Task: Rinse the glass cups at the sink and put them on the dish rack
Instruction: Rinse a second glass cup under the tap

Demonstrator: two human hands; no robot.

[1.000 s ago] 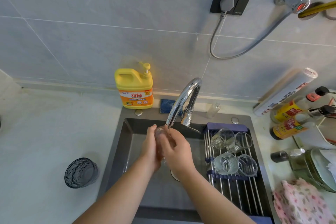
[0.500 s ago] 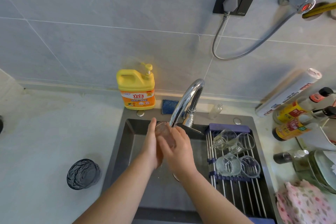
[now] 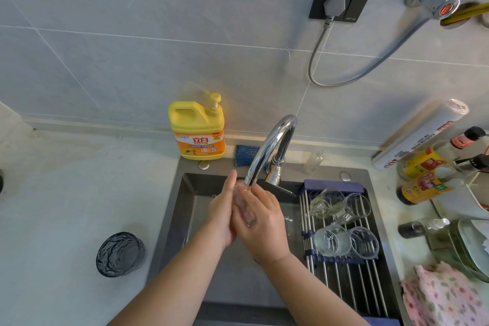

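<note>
Both hands have slid the clear glass cup [image 3: 244, 208] a bit lower since a moment ago, and it now lies slanted between the palms, right under the tip of the shiny curved metal tap [image 3: 267, 151]. The left hand [image 3: 221, 216] is flat, with straight fingers pressed on the cup's left side. The right hand [image 3: 264, 222] curls round the cup's other side and hides most of it. Both hands are over the dark grey metal sink [image 3: 190, 193].

The tap's spout hangs just above the cup's top end. I cannot tell if water is coming out.

A metal dish rack with blue ends [image 3: 344, 288] lies across the right half of the sink, close beside the right hand. Four clear glass cups sit at its far end: two lie tipped over [image 3: 326, 202] [image 3: 357, 205] and two stand in front of them [image 3: 332, 239] [image 3: 363, 242].

On the pale counter [image 3: 66, 193], well to the left of the sink, stands a dark smoky glass cup [image 3: 120, 254]. Behind the sink stand a yellow soap bottle with a pump [image 3: 197, 132], a blue sponge [image 3: 244, 155] and a small clear bottle [image 3: 313, 160]. To the right are two brown sauce bottles [image 3: 423, 188] [image 3: 428, 161], a long white roll [image 3: 420, 135] leaning on the wall, and a pink flowery cloth [image 3: 444, 296].
</note>
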